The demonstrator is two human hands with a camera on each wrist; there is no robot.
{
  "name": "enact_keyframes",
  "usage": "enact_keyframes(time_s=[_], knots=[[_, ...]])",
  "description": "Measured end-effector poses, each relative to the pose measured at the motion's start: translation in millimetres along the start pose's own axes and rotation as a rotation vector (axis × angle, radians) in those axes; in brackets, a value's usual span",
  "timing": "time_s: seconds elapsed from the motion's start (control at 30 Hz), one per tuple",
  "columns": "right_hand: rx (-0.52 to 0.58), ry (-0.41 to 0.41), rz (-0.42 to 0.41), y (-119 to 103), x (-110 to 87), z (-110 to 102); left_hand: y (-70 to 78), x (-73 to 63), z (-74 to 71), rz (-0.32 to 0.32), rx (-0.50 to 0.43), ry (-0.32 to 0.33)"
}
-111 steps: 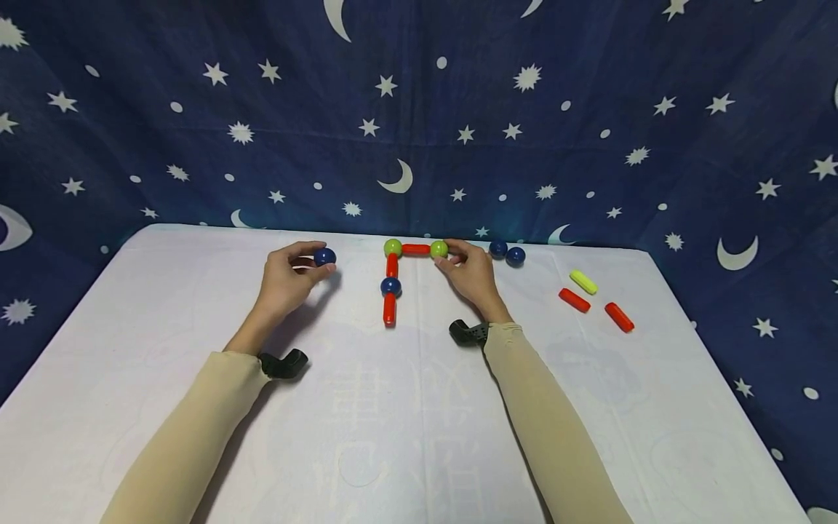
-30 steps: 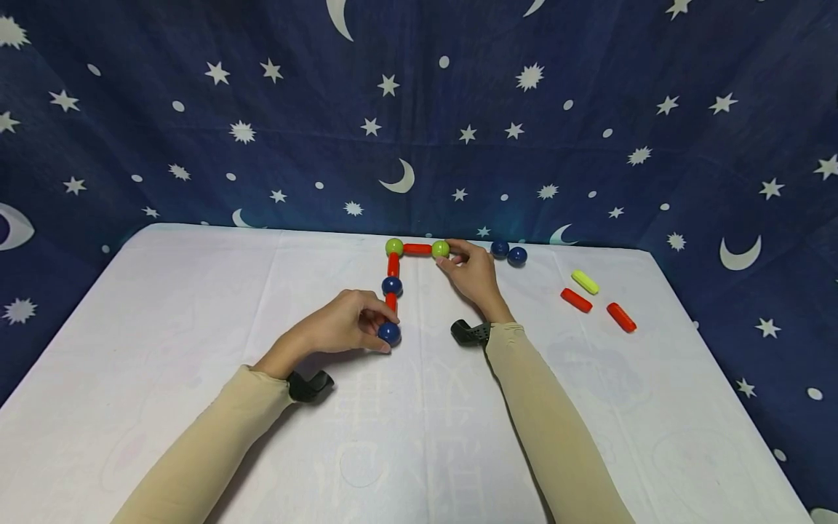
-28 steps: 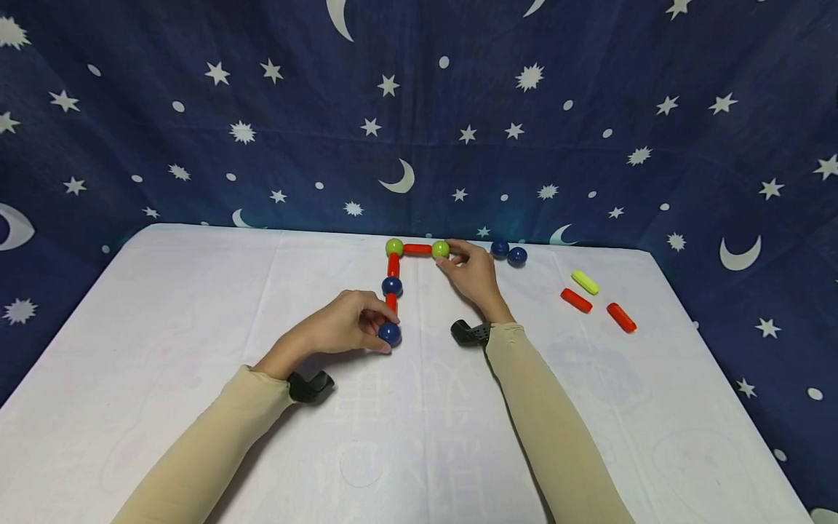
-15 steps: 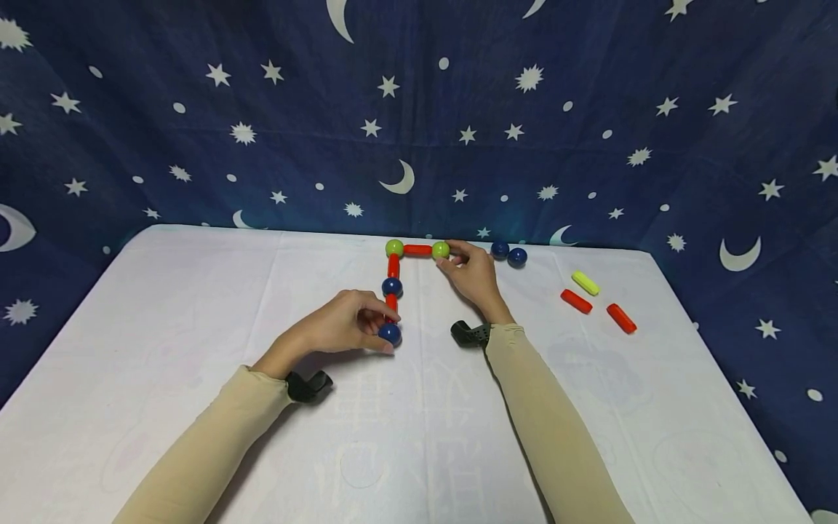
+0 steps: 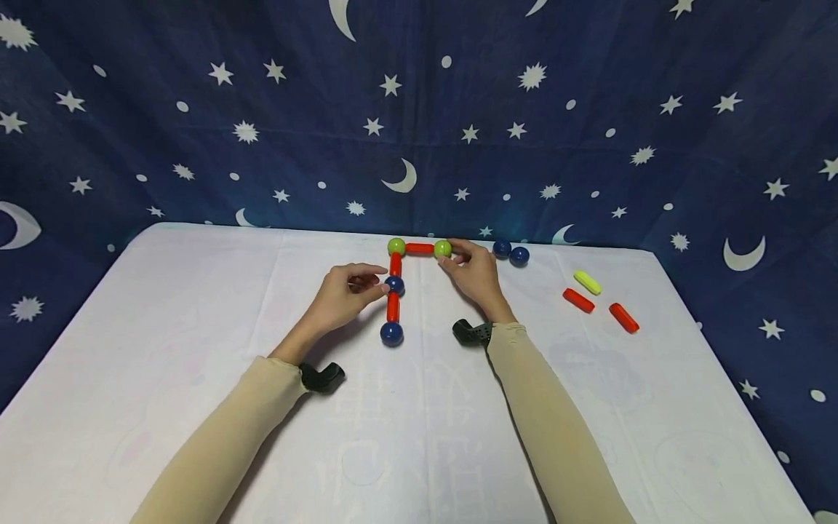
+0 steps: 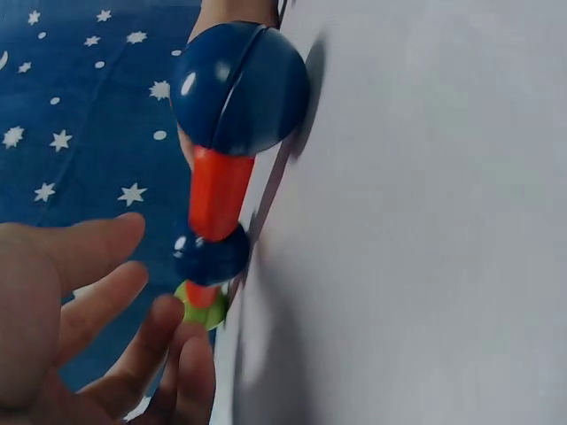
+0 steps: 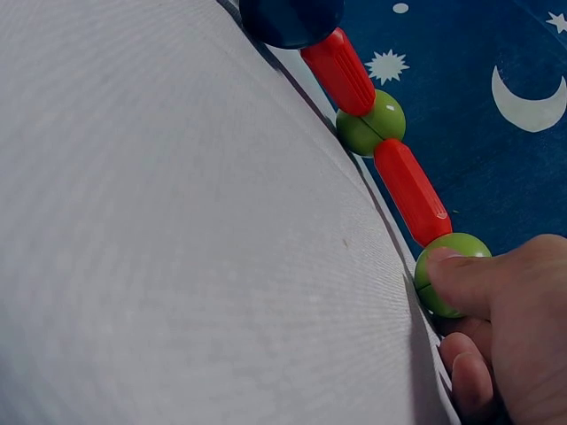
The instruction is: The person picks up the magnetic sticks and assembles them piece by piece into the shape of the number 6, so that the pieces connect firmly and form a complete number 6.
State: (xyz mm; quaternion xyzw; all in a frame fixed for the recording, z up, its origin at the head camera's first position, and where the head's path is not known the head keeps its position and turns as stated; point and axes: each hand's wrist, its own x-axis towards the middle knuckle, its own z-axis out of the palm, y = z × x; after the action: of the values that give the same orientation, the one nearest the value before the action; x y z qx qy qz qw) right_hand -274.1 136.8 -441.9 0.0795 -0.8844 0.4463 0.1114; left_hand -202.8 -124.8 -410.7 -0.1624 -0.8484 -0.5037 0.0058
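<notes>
A chain of magnetic balls and sticks lies on the table. From the left green ball (image 5: 396, 247), one red stick (image 5: 419, 249) runs right to another green ball (image 7: 447, 270). Another red stick (image 5: 396, 264) leads down to a blue ball (image 5: 394, 285), then a red stick (image 5: 393, 307) and a lower blue ball (image 6: 241, 88). My left hand (image 5: 347, 295) is beside the middle blue ball, thumb and fingers parted, holding nothing. With thumb and fingers, my right hand (image 5: 473, 273) pinches the right green ball; its far side is hidden.
Right of my right hand are two loose blue balls (image 5: 519, 256). Farther right lie a yellow-green stick (image 5: 587, 282) and two red sticks (image 5: 579, 300). A dark starry cloth (image 5: 294, 145) hangs behind the white table (image 5: 196, 291).
My left hand brought a blue ball to the lower end of the chain, let it go, and moved up beside the middle blue ball. My right hand stays on the green ball.
</notes>
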Motion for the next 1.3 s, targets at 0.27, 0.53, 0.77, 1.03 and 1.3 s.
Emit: enact_keyframes(time_s=[0.27, 0.53, 0.77, 1.03, 1.3], knots=[[0.009, 0.001, -0.004, -1, 1.2, 3, -3.0, 8.1, 11.2, -0.069, -0.040, 0.016], [0.011, -0.007, -0.004, -1, -0.2, 4, -10.1, 6.2, 12.8, -0.051, -0.029, 0.015], [0.007, -0.002, 0.003, -1, -1.0, 3, -13.7, 6.7, 14.1, -0.050, -0.036, 0.016], [0.021, -0.003, 0.006, -1, -1.6, 3, -16.2, 7.6, 14.6, -0.057, -0.051, 0.020], [0.063, 0.004, 0.009, -2, -0.5, -4, -15.7, 10.2, 16.2, -0.036, -0.057, 0.020]])
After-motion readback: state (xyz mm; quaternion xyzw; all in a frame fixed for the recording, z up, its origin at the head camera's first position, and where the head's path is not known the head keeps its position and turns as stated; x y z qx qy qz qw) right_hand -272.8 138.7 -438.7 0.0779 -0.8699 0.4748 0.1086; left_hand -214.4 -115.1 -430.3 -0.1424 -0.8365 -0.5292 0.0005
